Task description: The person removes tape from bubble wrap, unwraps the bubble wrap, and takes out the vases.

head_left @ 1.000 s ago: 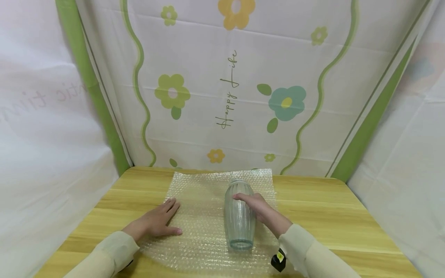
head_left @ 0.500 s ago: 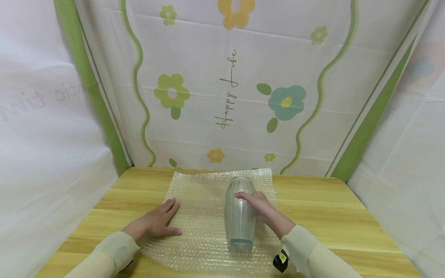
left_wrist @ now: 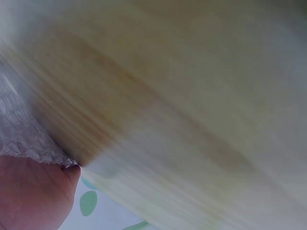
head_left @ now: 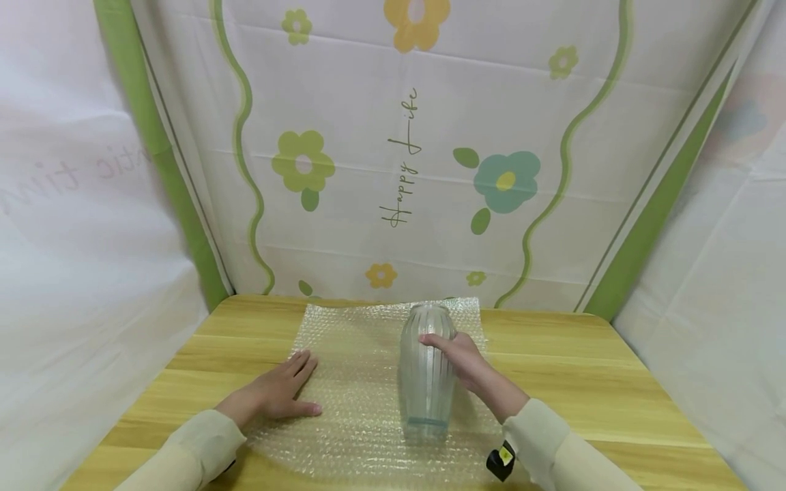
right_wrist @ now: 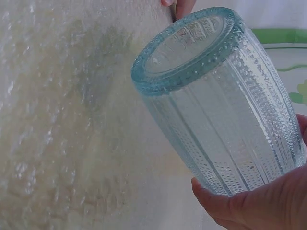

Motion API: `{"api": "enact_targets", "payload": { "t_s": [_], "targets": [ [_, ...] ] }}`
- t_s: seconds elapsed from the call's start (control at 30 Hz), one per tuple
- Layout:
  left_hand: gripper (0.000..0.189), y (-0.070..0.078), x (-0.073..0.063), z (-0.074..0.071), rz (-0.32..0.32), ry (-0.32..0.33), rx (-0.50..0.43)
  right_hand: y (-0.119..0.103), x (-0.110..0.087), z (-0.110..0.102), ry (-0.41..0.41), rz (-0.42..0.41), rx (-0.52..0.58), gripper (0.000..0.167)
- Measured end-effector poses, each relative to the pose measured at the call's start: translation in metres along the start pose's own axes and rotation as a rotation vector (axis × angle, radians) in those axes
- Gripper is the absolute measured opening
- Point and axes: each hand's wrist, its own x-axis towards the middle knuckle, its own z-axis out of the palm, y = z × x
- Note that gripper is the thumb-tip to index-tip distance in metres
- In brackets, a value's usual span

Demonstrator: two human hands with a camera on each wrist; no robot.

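A clear, ribbed glass vase (head_left: 428, 385) with a bluish base is held over a sheet of bubble wrap (head_left: 356, 423). My right hand (head_left: 464, 358) grips it from the right near its upper part, with the thumb across the front. In the right wrist view the thick base (right_wrist: 184, 52) angles toward the camera, apart from the wrap. My right thumb (right_wrist: 216, 201) shows against the glass there; the other fingers are mostly hidden. Toward the left edge of the wrap, my left hand (head_left: 279, 394) rests with its fingers spread. The left wrist view shows only part of that hand (left_wrist: 36, 194) beside the wrap.
The bubble wrap lies on a wood-grain table (head_left: 571, 382). A white curtain (head_left: 356, 102) with flowers and lettering hangs behind the table's far edge, and further white cloth stands at both sides. A small black object (head_left: 500, 462) is at my right sleeve.
My right hand has raised and tipped the vase, its base turning from facing the head camera to seen edge-on. It shifted slightly up and right. The left hand stayed still.
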Motion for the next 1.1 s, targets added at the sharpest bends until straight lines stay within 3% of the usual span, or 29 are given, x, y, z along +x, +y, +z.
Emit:
{"api": "enact_targets", "payload": {
  "t_s": [0.5,0.87,1.1],
  "targets": [
    [0.105,-0.002,0.001,0.002,-0.018,-0.007,0.010,-0.008,0.000,-0.012,0.015,-0.055,0.040,0.051],
    [0.104,-0.003,0.002,0.003,-0.005,-0.003,0.004,-0.016,-0.001,-0.017,0.083,-0.141,-0.082,0.056],
    [0.102,-0.001,0.001,0.001,0.006,-0.005,-0.004,-0.020,-0.003,-0.020,0.145,-0.197,-0.120,0.069]
  ]
}}
